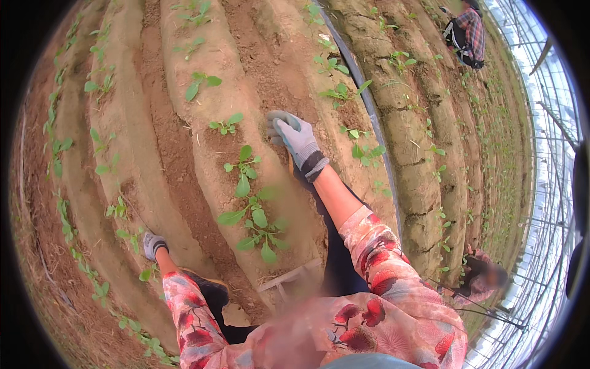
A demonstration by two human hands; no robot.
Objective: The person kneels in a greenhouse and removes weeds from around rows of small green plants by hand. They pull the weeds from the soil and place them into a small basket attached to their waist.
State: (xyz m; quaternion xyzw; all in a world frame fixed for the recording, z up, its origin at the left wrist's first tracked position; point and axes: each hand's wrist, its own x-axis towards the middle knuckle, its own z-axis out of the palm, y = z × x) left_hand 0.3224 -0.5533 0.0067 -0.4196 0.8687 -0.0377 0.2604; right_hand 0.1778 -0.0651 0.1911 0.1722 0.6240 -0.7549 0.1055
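My right hand [295, 136], in a grey and teal work glove with a dark cuff, hovers over the right edge of the middle soil bed [216, 170]. Its fingers are curled, and I cannot tell whether anything is between them. A small leafy seedling [226, 124] grows to its left, with a larger seedling [243, 170] below. My left hand [153, 246], also gloved, is far out to the left beside a seedling [132, 238] on the neighbouring bed. Its fingers are mostly out of sight, so its grip is unclear.
A black drip hose or pipe [368, 99] runs along the bed on my right. A wooden piece [290, 275] lies close before me. My dark shoe [205, 279] is in the left furrow. Two people [468, 34] crouch at the right, near the greenhouse frame [548, 184].
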